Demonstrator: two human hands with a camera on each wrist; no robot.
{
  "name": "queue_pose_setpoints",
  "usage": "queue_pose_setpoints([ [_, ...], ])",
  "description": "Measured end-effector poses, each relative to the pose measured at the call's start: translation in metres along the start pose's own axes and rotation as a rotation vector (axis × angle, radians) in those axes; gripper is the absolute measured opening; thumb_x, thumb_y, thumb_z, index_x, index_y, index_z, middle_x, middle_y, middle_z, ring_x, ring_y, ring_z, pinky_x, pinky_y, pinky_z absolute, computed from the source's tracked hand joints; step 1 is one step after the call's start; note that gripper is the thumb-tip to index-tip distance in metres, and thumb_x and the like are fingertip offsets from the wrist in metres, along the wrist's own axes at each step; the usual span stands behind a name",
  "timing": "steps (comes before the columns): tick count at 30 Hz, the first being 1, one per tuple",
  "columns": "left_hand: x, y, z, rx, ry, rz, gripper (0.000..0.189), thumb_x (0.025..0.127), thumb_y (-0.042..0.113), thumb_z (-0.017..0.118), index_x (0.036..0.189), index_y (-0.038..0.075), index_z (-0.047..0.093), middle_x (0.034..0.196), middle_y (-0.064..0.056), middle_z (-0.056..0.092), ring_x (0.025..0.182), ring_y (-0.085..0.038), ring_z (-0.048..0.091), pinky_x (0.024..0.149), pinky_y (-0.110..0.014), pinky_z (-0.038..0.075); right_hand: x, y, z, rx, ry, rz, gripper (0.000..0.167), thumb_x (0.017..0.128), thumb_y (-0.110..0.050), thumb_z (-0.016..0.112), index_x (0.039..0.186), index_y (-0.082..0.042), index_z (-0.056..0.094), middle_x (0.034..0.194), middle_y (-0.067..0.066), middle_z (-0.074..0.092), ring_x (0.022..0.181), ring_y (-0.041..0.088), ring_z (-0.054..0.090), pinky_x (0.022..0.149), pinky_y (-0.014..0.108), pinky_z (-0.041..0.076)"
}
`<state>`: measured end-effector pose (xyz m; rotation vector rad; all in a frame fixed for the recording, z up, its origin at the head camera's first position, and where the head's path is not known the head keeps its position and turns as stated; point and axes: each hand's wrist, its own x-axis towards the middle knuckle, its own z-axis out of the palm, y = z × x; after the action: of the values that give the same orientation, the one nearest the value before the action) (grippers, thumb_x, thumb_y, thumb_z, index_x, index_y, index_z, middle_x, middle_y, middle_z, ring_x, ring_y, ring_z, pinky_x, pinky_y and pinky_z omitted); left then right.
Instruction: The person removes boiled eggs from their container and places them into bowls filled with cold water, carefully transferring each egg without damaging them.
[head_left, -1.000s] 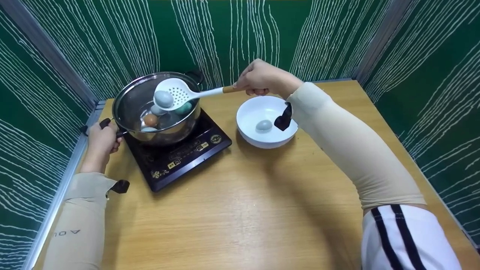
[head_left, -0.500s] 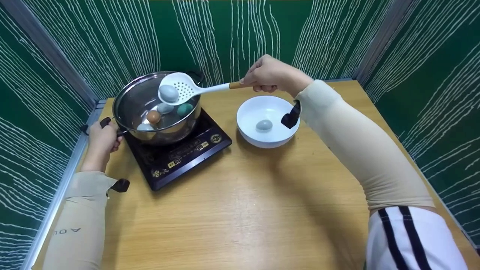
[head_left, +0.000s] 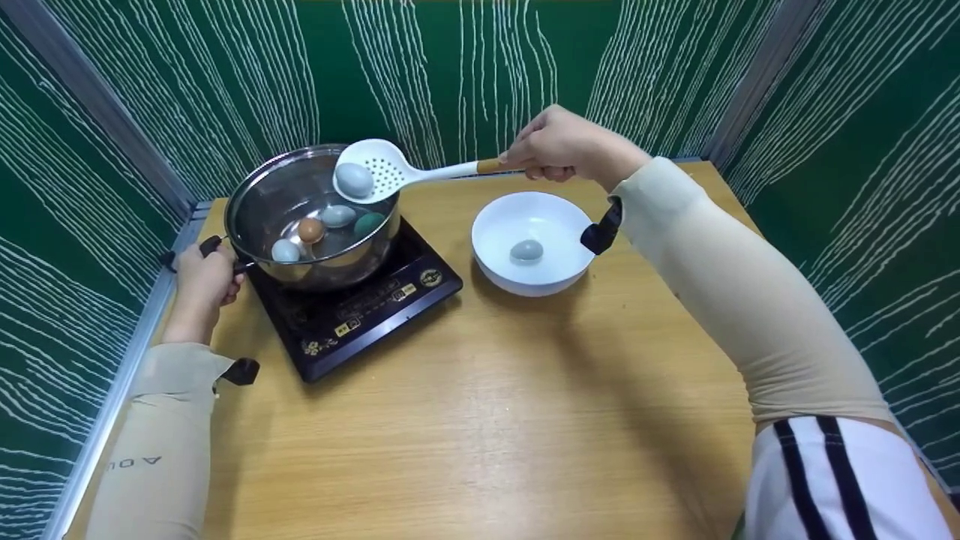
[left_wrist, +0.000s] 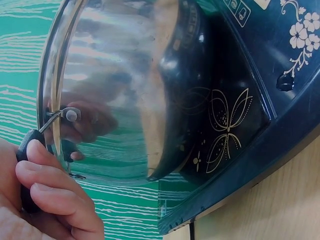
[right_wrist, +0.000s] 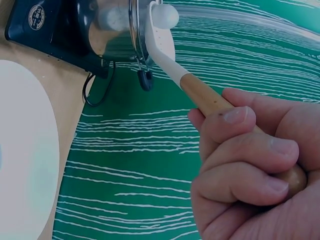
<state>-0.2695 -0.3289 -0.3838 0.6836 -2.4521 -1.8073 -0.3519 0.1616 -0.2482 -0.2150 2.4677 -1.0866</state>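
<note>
My right hand (head_left: 564, 146) grips the wooden handle of a white slotted spoon (head_left: 386, 174), fingers curled round it in the right wrist view. On the spoon's bowl lies a pale blue egg (head_left: 354, 181), over the right part of the steel pot (head_left: 330, 274). Inside the pot are an orange egg (head_left: 310, 230), a green egg (head_left: 369, 223) and two pale ones, one the pale egg (head_left: 286, 251) nearest the front. My left hand (head_left: 206, 277) holds the pot's black side handle (left_wrist: 31, 165). Right of the pot, a white bowl (head_left: 534, 286) contains one pale blue egg (head_left: 527, 250).
Under the pot is a black induction cooker (head_left: 375, 330) with gold markings. Everything stands on a wooden table (head_left: 465, 435). Green walls (head_left: 480, 67) with white lines enclose it at the back and both sides. A black cable (right_wrist: 102, 92) loops behind the cooker.
My right hand has drawn the slotted spoon, with its egg, to the right and slightly farther back. More eggs in the pot have come into sight. The left hand keeps its place.
</note>
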Motion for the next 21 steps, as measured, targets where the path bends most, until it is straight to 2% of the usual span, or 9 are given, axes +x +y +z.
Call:
queue_pose_setpoints([
  [10, 0.000, 0.000, -0.002, 0.022, -0.001, 0.000, 0.012, 0.112, 0.023, 0.035, 0.120, 0.015, 0.036, 0.064, 0.009, 0.053, 0.051, -0.004, 0.051, 0.050, -0.021, 0.047, -0.007, 0.010, -0.010, 0.039, 0.038, 0.026, 0.029, 0.109, -0.030, 0.067, 0.126, -0.009, 0.076, 0.074, -0.005, 0.062, 0.053, 0.008, 0.042, 0.050, 0.022, 0.035],
  [14, 0.001, 0.000, -0.002, 0.021, -0.011, 0.004, 0.028, 0.112, 0.023, 0.035, 0.135, 0.007, 0.034, 0.064, 0.009, 0.053, 0.051, -0.003, 0.050, 0.050, -0.020, 0.046, -0.011, 0.015, -0.018, 0.036, 0.053, 0.033, 0.028, 0.109, -0.030, 0.067, 0.126, -0.008, 0.075, 0.074, -0.004, 0.062, 0.052, 0.009, 0.042, 0.049, 0.022, 0.034],
  [17, 0.001, 0.000, -0.002, 0.030, -0.022, -0.006, 0.040, 0.113, 0.024, 0.034, 0.146, 0.004, 0.027, 0.066, 0.010, 0.053, 0.053, -0.004, 0.050, 0.052, -0.020, 0.046, -0.015, 0.019, -0.024, 0.022, 0.063, 0.042, 0.031, 0.110, -0.032, 0.066, 0.128, -0.009, 0.074, 0.075, -0.004, 0.062, 0.053, 0.009, 0.043, 0.050, 0.023, 0.035],
  [21, 0.000, -0.001, -0.001, 0.017, -0.020, -0.011, 0.033, 0.113, 0.024, 0.035, 0.140, 0.006, 0.030, 0.065, 0.010, 0.053, 0.052, -0.004, 0.051, 0.052, -0.020, 0.046, -0.019, 0.027, -0.031, 0.011, 0.072, 0.057, 0.035, 0.110, -0.034, 0.066, 0.133, -0.009, 0.073, 0.076, -0.004, 0.062, 0.054, 0.010, 0.043, 0.051, 0.024, 0.036],
])
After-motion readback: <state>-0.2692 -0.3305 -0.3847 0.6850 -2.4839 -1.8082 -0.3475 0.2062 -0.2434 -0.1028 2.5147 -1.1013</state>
